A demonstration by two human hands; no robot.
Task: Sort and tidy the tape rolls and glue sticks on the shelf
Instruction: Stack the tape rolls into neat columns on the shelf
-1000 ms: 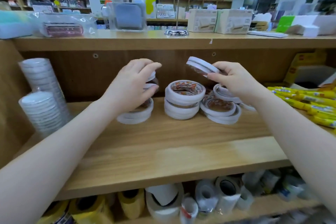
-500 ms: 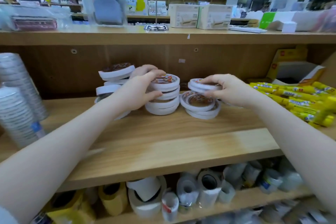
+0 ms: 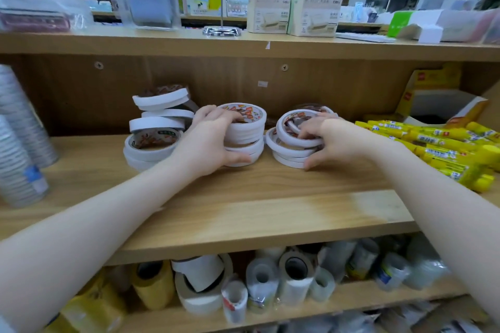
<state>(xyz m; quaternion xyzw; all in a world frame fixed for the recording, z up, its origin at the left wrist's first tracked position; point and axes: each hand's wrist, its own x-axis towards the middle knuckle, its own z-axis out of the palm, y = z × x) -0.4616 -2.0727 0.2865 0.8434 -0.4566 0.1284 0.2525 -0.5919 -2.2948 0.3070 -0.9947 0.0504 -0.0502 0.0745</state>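
Observation:
Three stacks of white tape rolls stand on the wooden shelf (image 3: 243, 197). My left hand (image 3: 208, 140) grips the middle stack (image 3: 249, 127), fingers over its top and thumb at its base. My right hand (image 3: 327, 138) holds the right stack (image 3: 289, 140), fingers on the top roll and thumb low at the front. The left stack (image 3: 157, 127) stands untouched and leans unevenly, its upper rolls askew. Yellow glue sticks (image 3: 443, 146) lie in a pile at the shelf's right end.
Tall columns of shrink-wrapped rolls (image 3: 19, 138) stand at the left. A yellow and white carton (image 3: 435, 94) sits behind the glue sticks. The lower shelf holds several larger tape rolls (image 3: 270, 281). Boxes (image 3: 292, 16) rest on the top board.
My right hand brought a lifted roll down onto the right stack and now holds that stack. My left hand left the left stack and took hold of the middle one.

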